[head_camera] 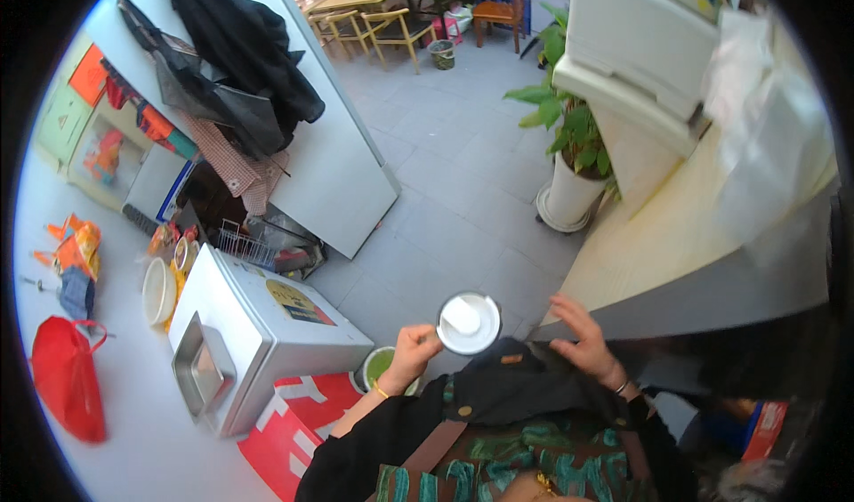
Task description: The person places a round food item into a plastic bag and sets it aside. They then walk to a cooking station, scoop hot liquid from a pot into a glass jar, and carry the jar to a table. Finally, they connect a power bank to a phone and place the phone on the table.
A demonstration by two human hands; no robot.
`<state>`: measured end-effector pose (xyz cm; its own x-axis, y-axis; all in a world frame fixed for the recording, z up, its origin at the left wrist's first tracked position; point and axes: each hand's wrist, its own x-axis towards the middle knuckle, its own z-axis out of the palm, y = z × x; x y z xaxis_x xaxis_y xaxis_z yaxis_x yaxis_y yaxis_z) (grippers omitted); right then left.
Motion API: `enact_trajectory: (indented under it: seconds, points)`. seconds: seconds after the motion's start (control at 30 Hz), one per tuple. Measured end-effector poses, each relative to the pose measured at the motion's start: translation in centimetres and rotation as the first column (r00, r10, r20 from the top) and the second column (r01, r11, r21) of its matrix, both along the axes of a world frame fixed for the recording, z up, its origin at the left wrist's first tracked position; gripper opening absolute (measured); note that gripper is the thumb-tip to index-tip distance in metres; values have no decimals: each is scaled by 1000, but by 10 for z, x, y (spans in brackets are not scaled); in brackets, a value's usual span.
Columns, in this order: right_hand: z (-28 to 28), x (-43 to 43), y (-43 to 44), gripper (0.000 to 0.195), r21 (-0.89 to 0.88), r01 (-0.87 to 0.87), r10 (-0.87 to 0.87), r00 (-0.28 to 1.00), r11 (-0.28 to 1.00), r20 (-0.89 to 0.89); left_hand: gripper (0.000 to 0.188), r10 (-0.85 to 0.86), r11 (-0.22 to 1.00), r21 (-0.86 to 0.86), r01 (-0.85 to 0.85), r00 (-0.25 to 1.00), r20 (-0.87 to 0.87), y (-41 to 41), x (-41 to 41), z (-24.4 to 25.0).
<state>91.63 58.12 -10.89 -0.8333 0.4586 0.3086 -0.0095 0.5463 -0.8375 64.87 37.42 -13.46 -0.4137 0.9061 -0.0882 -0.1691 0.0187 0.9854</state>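
Observation:
My left hand (415, 355) grips the side of a round container with a white lid (469, 323), held out in front of my dark apron. It looks like a lidded cup or jug; its body is mostly hidden below the lid. To the right, my right hand (587, 348) is raised with its fingers apart and holds nothing. It does not touch the lidded container. Beneath my left wrist stands a bin with green contents or a green lid (379, 365), partly covered by my arm.
A white chest appliance (267, 322) with a metal tray (203, 368) stands at left. The door (347, 188) bears hanging clothes. At right are a potted plant (574, 188) and a counter (694, 235) with plastic bags. Chairs and tables stand at the far end.

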Motion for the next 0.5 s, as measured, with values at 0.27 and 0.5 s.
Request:
enact_trajectory:
  seconds: [0.27,0.5]
  points:
    - [-59,-109,-1,43,-342,60,-73,997,938,-25,33,-18,999,31,20,999,-46,39,-92,-27]
    - [-66,-207,82,39,-278,55,-79,994,959,-78,30,11,999,51,-18,992,128,119,-164,-42]
